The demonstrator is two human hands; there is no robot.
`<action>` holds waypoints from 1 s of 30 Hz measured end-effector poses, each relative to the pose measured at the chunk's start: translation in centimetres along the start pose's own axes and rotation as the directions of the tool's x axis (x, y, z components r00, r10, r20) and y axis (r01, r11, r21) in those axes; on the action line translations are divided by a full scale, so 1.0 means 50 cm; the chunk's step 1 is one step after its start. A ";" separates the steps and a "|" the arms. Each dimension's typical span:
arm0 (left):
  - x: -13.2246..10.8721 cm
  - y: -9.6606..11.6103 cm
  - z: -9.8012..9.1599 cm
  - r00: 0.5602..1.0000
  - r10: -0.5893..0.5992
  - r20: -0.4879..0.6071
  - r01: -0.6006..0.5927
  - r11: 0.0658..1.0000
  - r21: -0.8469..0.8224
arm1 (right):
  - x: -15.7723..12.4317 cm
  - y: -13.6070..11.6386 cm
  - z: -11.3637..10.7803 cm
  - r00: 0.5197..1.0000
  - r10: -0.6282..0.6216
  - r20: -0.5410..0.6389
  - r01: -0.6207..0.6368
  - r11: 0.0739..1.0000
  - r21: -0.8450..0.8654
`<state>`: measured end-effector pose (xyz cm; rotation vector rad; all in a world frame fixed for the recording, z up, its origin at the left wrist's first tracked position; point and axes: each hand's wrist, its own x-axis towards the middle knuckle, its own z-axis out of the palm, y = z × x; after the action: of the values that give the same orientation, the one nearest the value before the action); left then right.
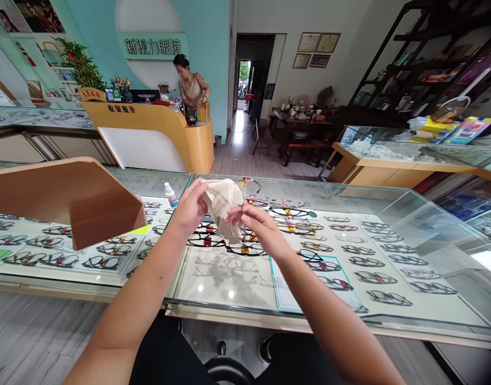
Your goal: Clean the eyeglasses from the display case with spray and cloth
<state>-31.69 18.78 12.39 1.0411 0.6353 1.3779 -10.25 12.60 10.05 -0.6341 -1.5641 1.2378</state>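
In the centre of the frame, the left hand (190,207) is holding a cloth (220,200), its fingers bending near the thumb and leaving almost no opening. Its forearm is slanting up from the lower left, the other from the lower right. The right hand (263,227) is pinching a pair of glasses (235,229) between thumb and fingers, nearly closed. These glasses are standing on edge at the middle of the frame, above the glass display case (309,320), with the upper lens overlapping the cloth. The cream cloth is hanging in soft folds and showing a zigzag edge. The lenses are looking clear and rounded. Left of the left hand, a small white bottle (170,195) is standing; a smooth brown board (93,195) with angled corners is occupying the left side.
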 end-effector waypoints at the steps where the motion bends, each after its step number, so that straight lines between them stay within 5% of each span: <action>1: -0.001 -0.001 0.001 1.000 0.002 0.020 -0.002 1.000 0.007 | 0.000 -0.001 0.001 1.000 0.003 0.000 -0.003 1.000 -0.001; 9: -0.006 -0.014 -0.001 0.981 0.051 0.188 -0.077 0.988 0.136 | 0.002 0.004 0.002 0.999 0.010 -0.041 -0.016 0.991 -0.131; 17: -0.021 -0.031 0.014 0.919 0.197 0.342 -0.312 0.892 0.326 | 0.004 0.019 0.006 0.998 0.026 -0.059 -0.040 0.968 -0.247; 21: -0.037 -0.028 0.032 0.908 0.164 0.386 -0.291 0.909 0.299 | 0.004 0.021 0.007 0.999 0.023 -0.037 -0.032 0.969 -0.245; 24: -0.043 -0.031 0.037 0.916 0.180 0.359 -0.307 0.890 0.338 | 0.003 0.020 0.009 0.999 0.022 -0.031 -0.029 0.972 -0.235; 28: -0.046 -0.046 0.039 0.934 0.302 0.193 -0.354 0.864 0.359 | 0.002 0.018 0.011 0.999 0.033 -0.010 -0.035 0.977 -0.209; 30: -0.047 -0.052 0.041 0.953 0.272 0.130 -0.300 0.899 0.320 | 0.002 0.019 0.012 0.999 0.041 -0.001 -0.041 0.978 -0.202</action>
<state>-28.98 16.38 10.55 1.5083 0.6912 1.5017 -10.98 12.78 9.23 -0.7983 -1.7010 1.1182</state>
